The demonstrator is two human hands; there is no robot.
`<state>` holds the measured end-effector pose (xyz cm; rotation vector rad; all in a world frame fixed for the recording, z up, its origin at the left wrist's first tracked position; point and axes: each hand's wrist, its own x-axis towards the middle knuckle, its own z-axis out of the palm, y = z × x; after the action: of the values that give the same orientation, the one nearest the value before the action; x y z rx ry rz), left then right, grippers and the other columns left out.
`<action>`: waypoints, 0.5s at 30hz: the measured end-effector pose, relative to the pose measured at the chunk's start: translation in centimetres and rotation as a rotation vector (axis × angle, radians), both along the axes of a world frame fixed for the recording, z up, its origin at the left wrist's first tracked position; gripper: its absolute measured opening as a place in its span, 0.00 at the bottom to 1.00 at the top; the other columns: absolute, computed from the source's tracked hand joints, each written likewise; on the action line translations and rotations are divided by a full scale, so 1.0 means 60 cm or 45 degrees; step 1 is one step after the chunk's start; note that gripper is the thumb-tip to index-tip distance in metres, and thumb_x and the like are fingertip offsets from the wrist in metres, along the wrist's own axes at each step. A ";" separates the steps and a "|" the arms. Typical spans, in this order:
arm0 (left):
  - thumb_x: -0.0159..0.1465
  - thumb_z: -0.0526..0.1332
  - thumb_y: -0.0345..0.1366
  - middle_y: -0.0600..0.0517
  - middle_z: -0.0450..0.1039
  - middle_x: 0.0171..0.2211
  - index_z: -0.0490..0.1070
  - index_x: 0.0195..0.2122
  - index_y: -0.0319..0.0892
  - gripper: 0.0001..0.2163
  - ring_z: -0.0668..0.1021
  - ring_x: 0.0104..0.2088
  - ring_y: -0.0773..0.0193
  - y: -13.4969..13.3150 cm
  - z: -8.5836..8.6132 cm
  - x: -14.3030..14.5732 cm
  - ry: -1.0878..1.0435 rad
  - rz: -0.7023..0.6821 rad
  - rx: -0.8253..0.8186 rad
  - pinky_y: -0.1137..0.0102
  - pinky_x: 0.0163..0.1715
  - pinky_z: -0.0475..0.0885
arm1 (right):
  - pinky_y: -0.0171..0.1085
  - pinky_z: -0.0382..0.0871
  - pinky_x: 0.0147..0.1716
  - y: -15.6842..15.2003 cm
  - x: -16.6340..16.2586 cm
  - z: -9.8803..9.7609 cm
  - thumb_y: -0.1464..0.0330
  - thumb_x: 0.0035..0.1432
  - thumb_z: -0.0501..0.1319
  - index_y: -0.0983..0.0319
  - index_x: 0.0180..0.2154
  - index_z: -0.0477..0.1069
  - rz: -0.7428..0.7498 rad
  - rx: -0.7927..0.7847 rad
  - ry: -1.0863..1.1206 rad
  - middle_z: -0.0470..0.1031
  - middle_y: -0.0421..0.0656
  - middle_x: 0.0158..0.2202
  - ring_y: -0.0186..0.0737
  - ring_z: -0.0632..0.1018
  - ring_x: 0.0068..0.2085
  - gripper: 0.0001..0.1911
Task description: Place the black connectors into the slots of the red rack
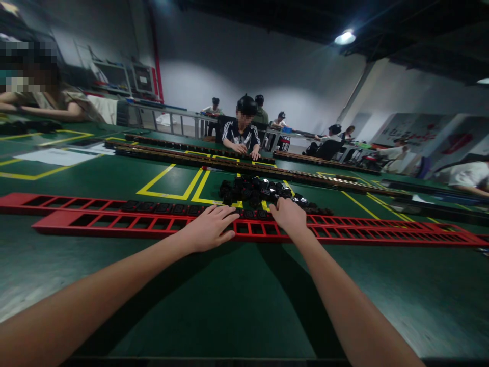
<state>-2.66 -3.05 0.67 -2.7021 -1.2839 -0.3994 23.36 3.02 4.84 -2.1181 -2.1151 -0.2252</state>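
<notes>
The fingers of your left hand lie slightly spread, palm down, over the far red rack; those of your right hand curl down at its edge, and whether they pinch anything cannot be told. Black pieces sit in that rack, between your two hands and leftward of your left fingers. The near red rack runs beneath your left hand. Just beyond your fingers, a heap of black parts rests on the green tabletop; farther out, a co-worker leans over long dark strips.
</notes>
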 end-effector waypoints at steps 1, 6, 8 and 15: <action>0.73 0.48 0.49 0.44 0.58 0.68 0.60 0.67 0.43 0.25 0.62 0.67 0.50 0.000 0.000 0.000 -0.001 -0.002 0.001 0.53 0.66 0.54 | 0.46 0.71 0.42 0.000 0.006 0.004 0.56 0.67 0.51 0.64 0.45 0.74 -0.033 -0.033 -0.027 0.77 0.55 0.46 0.55 0.78 0.47 0.21; 0.74 0.48 0.49 0.45 0.58 0.68 0.60 0.67 0.44 0.24 0.62 0.67 0.51 0.001 -0.001 0.000 -0.002 -0.010 -0.007 0.53 0.66 0.53 | 0.54 0.69 0.49 0.005 0.040 0.013 0.53 0.64 0.53 0.66 0.52 0.72 -0.222 -0.151 -0.047 0.73 0.60 0.53 0.62 0.75 0.54 0.27; 0.74 0.48 0.49 0.45 0.58 0.68 0.59 0.67 0.44 0.25 0.61 0.67 0.51 0.001 -0.001 0.000 -0.001 -0.013 -0.005 0.52 0.66 0.54 | 0.56 0.68 0.50 0.009 0.054 0.015 0.52 0.63 0.53 0.66 0.55 0.71 -0.292 -0.146 -0.026 0.71 0.60 0.56 0.64 0.72 0.57 0.29; 0.73 0.48 0.51 0.44 0.59 0.67 0.59 0.67 0.44 0.26 0.63 0.66 0.50 0.002 -0.005 -0.001 -0.010 -0.019 0.035 0.54 0.65 0.56 | 0.53 0.70 0.50 0.019 0.088 0.026 0.51 0.61 0.54 0.64 0.55 0.73 -0.419 -0.310 0.087 0.74 0.58 0.53 0.62 0.76 0.54 0.31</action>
<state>-2.73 -2.91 0.37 -2.6915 -1.2516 -0.4267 28.65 4.15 6.42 -2.5678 -1.8260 0.0768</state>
